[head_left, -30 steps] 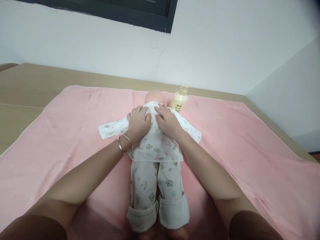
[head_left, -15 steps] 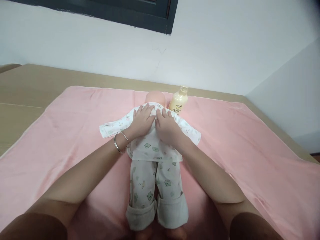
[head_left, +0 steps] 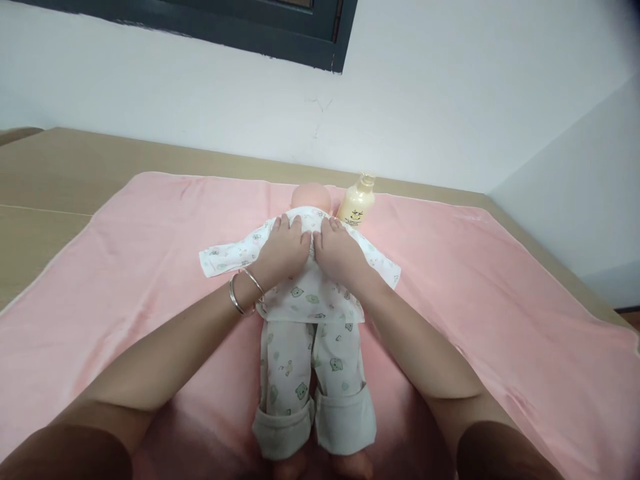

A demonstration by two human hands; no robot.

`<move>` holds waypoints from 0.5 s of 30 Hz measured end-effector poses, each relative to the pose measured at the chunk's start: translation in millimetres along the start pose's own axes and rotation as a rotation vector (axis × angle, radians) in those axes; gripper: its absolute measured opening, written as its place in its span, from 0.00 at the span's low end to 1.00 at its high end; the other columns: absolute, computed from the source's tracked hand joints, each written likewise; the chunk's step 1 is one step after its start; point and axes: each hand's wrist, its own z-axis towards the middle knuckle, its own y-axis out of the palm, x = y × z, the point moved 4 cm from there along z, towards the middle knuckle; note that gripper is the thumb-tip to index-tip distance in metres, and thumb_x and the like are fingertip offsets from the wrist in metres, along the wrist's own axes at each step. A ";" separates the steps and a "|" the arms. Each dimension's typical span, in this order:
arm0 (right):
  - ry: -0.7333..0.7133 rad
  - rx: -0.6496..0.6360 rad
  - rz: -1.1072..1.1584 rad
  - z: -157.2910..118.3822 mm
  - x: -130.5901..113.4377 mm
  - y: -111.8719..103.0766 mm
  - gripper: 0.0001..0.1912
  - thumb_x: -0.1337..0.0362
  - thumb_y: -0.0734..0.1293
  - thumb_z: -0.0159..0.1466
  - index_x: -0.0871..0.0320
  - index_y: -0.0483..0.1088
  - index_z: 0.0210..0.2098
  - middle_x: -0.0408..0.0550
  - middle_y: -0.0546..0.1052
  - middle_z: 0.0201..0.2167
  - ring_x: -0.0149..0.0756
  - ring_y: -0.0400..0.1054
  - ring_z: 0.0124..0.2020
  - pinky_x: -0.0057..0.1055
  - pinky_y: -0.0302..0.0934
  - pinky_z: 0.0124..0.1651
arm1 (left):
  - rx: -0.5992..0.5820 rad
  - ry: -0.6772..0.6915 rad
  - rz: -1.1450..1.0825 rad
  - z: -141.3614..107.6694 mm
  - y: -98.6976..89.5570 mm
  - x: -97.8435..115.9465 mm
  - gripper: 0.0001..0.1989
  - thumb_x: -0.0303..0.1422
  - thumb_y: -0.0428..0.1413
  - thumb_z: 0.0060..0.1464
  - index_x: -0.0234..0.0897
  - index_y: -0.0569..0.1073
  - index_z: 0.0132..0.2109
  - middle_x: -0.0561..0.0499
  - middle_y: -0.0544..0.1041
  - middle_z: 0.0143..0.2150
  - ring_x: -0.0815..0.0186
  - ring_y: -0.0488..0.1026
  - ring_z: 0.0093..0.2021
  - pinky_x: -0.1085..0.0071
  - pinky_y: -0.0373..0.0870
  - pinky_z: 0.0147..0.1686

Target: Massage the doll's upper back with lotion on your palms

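Note:
A baby doll (head_left: pixel 311 195) lies face down in the middle, its head toward the wall and its feet toward me. It wears a white printed top (head_left: pixel 313 307) with the sleeves spread out and matching trousers (head_left: pixel 287 373) with thick rolled cuffs. My left hand (head_left: pixel 284 250), with two bangles (head_left: pixel 241 293) at the wrist, rests flat on the left of the doll's upper back. Beside it my right hand (head_left: pixel 340 250) lies on the right of the upper back, thumbs close together. Neither hand grips anything.
A cream pump bottle (head_left: pixel 357 201) stands right of the doll's head. A pink cloth (head_left: pixel 475 300) with some creases lies under the doll on a wooden table (head_left: pixel 95 157). Behind rises a white wall (head_left: pixel 410 100) with a dark frame (head_left: pixel 280 40).
Both hands have shifted slightly down the doll's back, and the fingers, more spread before, are now closer together. The doll and bottle stay in place.

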 end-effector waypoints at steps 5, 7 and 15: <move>-0.035 0.017 0.052 -7.7 -6.3 -0.8 0.31 0.64 0.48 0.75 0.78 0.55 0.70 0.71 0.60 0.71 0.53 0.51 0.75 0.47 0.50 0.75 | 0.028 -0.208 -0.213 13.1 -4.8 -19.1 0.22 0.36 0.38 0.68 0.32 0.72 0.55 0.38 0.77 0.55 0.54 0.73 0.57 0.55 0.69 0.61; -0.015 0.011 0.108 2.8 5.1 -0.6 0.31 0.60 0.49 0.75 0.74 0.56 0.70 0.69 0.59 0.72 0.53 0.50 0.75 0.48 0.50 0.74 | 0.051 -0.240 -0.122 6.3 -9.4 -7.0 0.22 0.35 0.38 0.68 0.30 0.72 0.54 0.35 0.77 0.54 0.50 0.72 0.57 0.52 0.69 0.60; -0.053 0.066 0.063 10.3 10.7 -2.0 0.27 0.60 0.50 0.75 0.68 0.62 0.66 0.65 0.70 0.64 0.56 0.61 0.66 0.54 0.55 0.69 | 0.039 -0.293 -0.008 -7.1 -22.8 13.1 0.19 0.36 0.44 0.65 0.32 0.73 0.53 0.35 0.75 0.52 0.45 0.72 0.55 0.50 0.72 0.52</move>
